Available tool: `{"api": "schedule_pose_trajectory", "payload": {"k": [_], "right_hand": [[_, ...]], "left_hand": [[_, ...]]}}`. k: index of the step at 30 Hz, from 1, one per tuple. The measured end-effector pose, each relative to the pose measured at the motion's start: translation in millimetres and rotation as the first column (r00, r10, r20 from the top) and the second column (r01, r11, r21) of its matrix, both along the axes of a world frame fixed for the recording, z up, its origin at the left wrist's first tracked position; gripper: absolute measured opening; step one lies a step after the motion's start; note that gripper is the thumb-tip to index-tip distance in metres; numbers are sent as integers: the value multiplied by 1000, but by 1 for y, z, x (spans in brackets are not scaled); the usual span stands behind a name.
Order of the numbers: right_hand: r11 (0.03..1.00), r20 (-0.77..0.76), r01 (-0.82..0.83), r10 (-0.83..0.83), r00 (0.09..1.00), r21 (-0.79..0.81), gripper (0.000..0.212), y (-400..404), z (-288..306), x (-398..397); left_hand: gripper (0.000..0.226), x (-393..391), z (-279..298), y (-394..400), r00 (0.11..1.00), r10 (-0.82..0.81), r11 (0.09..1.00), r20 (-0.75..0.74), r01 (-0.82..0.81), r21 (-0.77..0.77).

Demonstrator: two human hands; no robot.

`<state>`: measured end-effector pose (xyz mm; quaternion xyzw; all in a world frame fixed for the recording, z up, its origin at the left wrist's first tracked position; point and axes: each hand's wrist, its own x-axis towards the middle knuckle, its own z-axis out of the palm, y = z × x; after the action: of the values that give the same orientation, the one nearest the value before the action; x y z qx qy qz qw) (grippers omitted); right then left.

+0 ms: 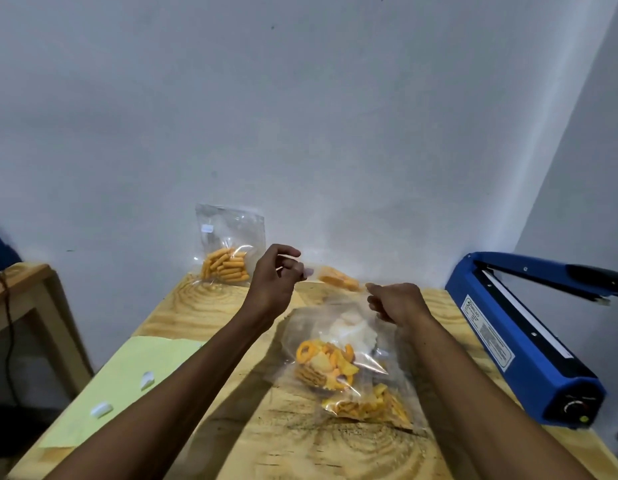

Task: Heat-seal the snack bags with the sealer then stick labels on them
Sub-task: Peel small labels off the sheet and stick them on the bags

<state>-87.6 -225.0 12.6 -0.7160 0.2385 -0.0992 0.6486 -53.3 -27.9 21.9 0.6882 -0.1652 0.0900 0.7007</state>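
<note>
My right hand (396, 304) pinched the top of a clear mixed-snack bag (338, 362) at table (210, 306) centre; my left hand (276, 278) hovered with fingers curled, its contents indiscernible. Blue sealer (515, 337) lay right, arm raised; a stick-snack bag (228, 247) leaned far against the wall.

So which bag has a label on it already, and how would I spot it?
Start at the wooden table and follow it to the far edge, against the white wall. A clear bag of orange stick snacks stands there, left of the person's raised left hand. Unlike the mixed-snack bags lying flat near the blue sealer, it is upright and has a small white label near its top.
</note>
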Motion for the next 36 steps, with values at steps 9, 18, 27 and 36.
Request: {"api": "schedule_pose_trajectory", "payload": {"k": [9,18,27,36], "right_hand": [[833,360,-208,10,933,513,11,47,22,-20],[865,355,-492,431,830,99,10,92,21,-45],[845,91,-534,534,841,-28,16,180,-9,-45],[681,-144,-457,465,873,-571,16,239,-59,-36]], "left_hand": [[9,-37,6,60,949,-115,883,-295,-38,-468],[14,-39,9,112,935,-180,912,-305,43,-408],[13,-58,21,190,941,315,903,-124,-337,-266],[13,-69,2,233,885,455,867,-99,-466,-180]]}}
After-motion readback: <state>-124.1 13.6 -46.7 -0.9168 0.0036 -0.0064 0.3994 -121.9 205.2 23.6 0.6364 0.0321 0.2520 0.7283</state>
